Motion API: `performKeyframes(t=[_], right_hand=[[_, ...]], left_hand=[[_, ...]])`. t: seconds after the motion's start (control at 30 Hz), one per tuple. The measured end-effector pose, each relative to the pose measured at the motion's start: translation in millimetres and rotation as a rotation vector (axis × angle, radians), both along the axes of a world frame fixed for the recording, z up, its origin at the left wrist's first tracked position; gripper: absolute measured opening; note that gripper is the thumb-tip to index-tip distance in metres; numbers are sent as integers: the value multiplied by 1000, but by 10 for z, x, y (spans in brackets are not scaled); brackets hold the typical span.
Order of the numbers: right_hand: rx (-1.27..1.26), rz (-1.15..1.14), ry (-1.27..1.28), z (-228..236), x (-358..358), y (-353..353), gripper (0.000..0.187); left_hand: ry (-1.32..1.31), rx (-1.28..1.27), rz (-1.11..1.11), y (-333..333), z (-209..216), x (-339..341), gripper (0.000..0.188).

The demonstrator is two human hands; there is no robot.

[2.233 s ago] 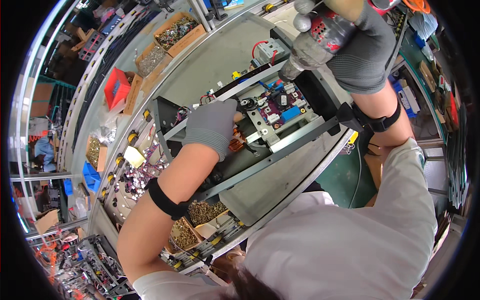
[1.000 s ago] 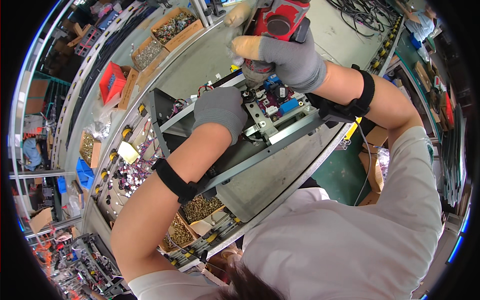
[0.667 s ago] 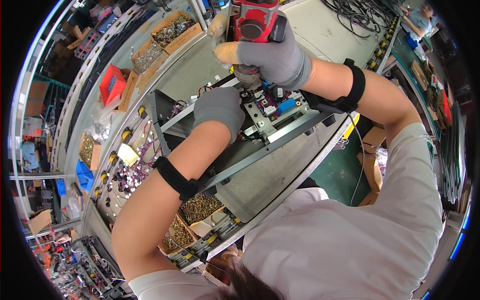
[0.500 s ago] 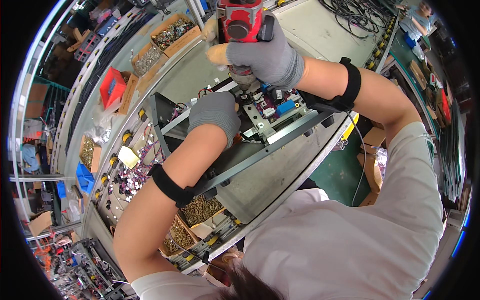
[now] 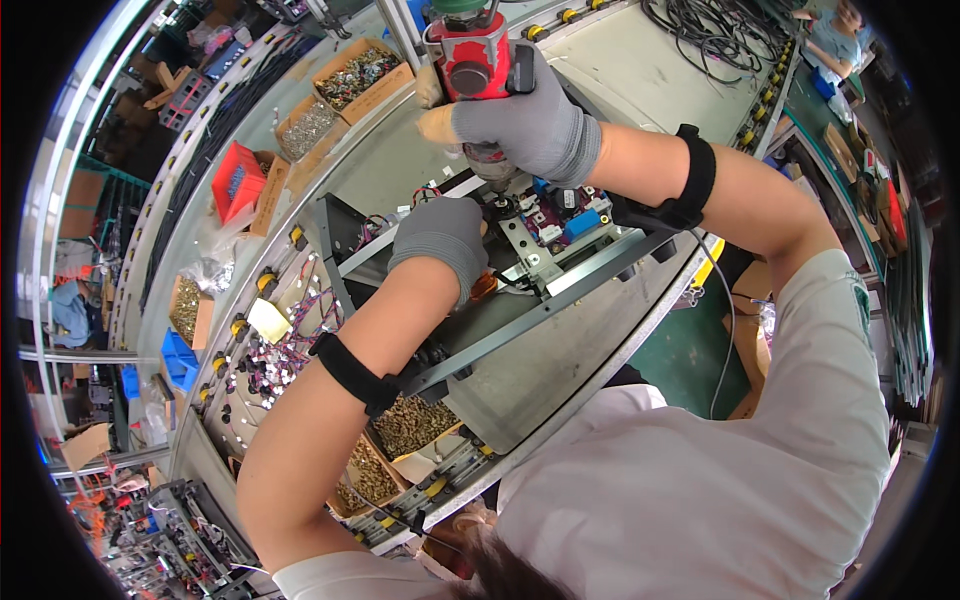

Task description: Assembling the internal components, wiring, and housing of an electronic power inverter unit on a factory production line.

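Many brass parts lay nearest the body. Beyond them, on the bench, sat the frame, the board inside. The left hand dipped into the frame; fingers hidden, its grip could not be told. The right hand was wrapped around the drill, its nose down by the board. Black cables lay farther off.

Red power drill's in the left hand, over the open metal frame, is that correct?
Not quite, the hand is wrong: the head view shows the red power drill in the right hand, over the open metal frame.
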State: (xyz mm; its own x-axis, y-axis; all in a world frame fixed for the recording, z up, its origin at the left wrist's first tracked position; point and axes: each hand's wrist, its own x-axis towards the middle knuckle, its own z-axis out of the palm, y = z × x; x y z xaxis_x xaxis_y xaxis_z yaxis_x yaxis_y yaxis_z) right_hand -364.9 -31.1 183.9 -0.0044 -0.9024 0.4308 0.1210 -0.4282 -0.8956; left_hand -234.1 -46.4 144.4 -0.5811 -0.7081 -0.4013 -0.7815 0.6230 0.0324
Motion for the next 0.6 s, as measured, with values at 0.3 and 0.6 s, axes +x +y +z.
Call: performKeyframes(t=[0.3, 0.6], right_hand=[[-213, -31, 23, 554, -372, 560, 21], [154, -258, -317, -7, -871, 2215, 37]], left_hand=[[484, -145, -126, 511, 326, 793, 31], [591, -336, -129, 1225, -332, 1462, 45]])
